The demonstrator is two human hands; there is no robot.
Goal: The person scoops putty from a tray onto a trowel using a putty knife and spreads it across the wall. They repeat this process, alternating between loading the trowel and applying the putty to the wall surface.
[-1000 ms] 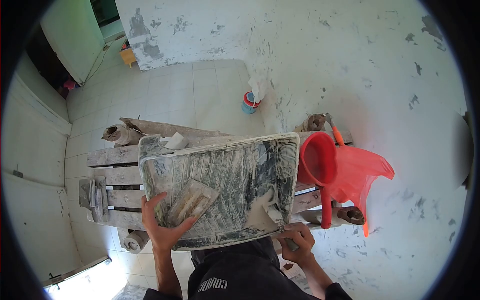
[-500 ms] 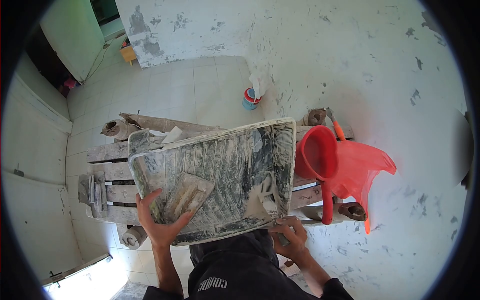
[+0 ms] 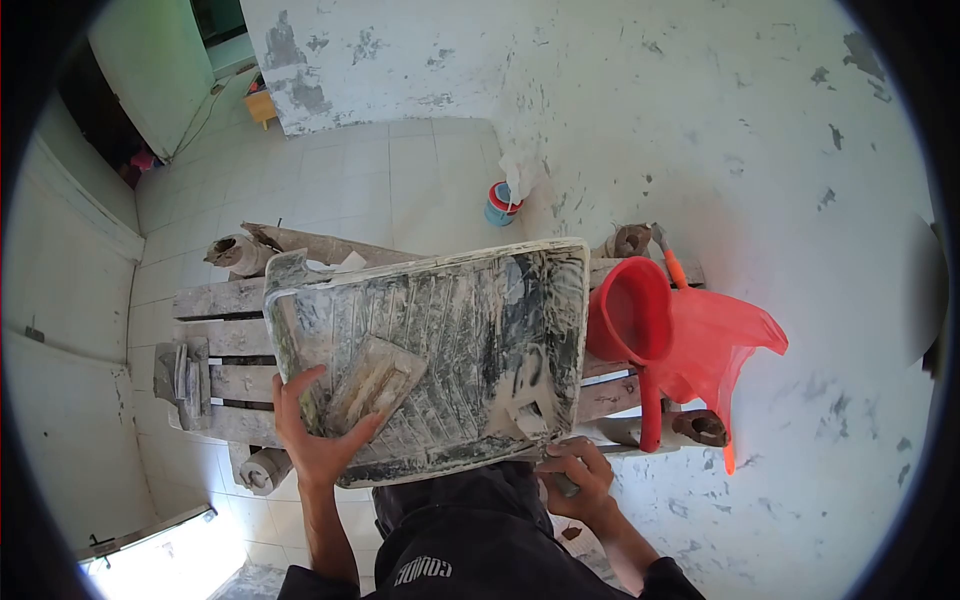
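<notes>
A large paint tray with a ribbed floor, smeared with whitish and dark residue, lies tilted across the slatted bench in front of me. My left hand grips its near left corner, thumb over the rim and forefinger along the side. Beside that thumb, a rectangular putty-coated plate rests inside the tray. At the near right corner, my right hand is closed around what looks like a putty knife; its grey handle end shows below the fingers. Pale paste lies in the tray just beyond that hand.
A red dipper and red plastic bag lie right of the tray, near an orange-handled tool. Grey flat scrapers sit on the wooden bench at left. A blue-and-red can stands on the floor.
The tray's left end has shifted slightly right. Both hands keep their places on the tray and the tool; the view has moved a little.
</notes>
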